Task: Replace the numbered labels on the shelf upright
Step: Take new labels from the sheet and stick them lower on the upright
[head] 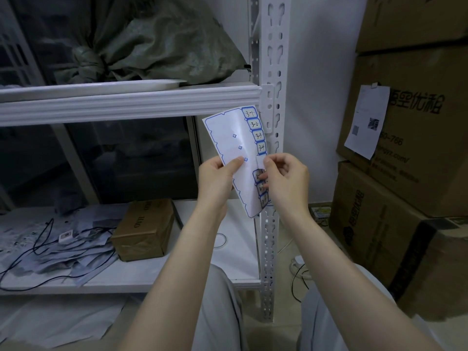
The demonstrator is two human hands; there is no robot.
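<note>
A white sticker sheet (233, 138) with blue-bordered handwritten labels down its right edge is held up in front of the white perforated shelf upright (274, 59). My left hand (215, 178) grips the sheet's left edge, thumb on its face. My right hand (286, 178) pinches a small label (260, 162) at the sheet's right edge between thumb and forefinger; the label looks partly lifted off. Labels reading 3-1 to 3-4 sit above it, and several more lie below, partly hidden by my right fingers.
A white shelf beam (126, 102) crosses at the upper left under a green sack (152, 41). On the lower shelf lie a brown taped box (144, 229), papers and black cords (45, 247). Stacked cardboard cartons (410, 148) stand at the right.
</note>
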